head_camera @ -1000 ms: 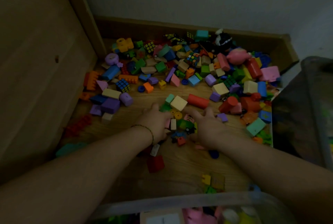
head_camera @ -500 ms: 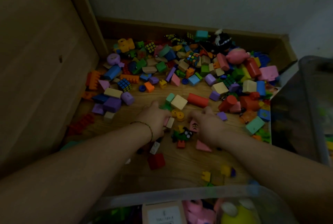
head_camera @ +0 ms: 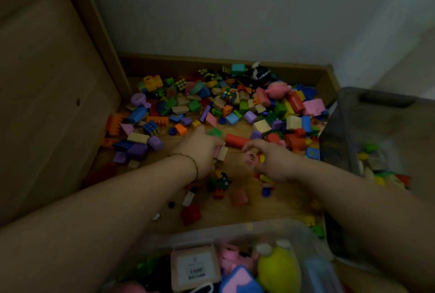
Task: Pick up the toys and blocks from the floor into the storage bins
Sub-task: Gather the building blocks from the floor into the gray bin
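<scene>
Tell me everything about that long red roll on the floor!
The red cylinder block is smooth, plain and looks like painted wood. It lies on its side on the wooden floor, running left to right just beyond both hands. Its left end sits near the left hand, its right end near the fingers of the right hand. Neither hand holds it.

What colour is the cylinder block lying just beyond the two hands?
Red, clearest in the head view.

dim room, colours muted | soft light, no glare | wall (head_camera: 235,10) palest area | forearms and near bin (head_camera: 235,234) soft, out of focus | edges bowed by wide lens | toy pile (head_camera: 223,104) fairly sharp
</scene>
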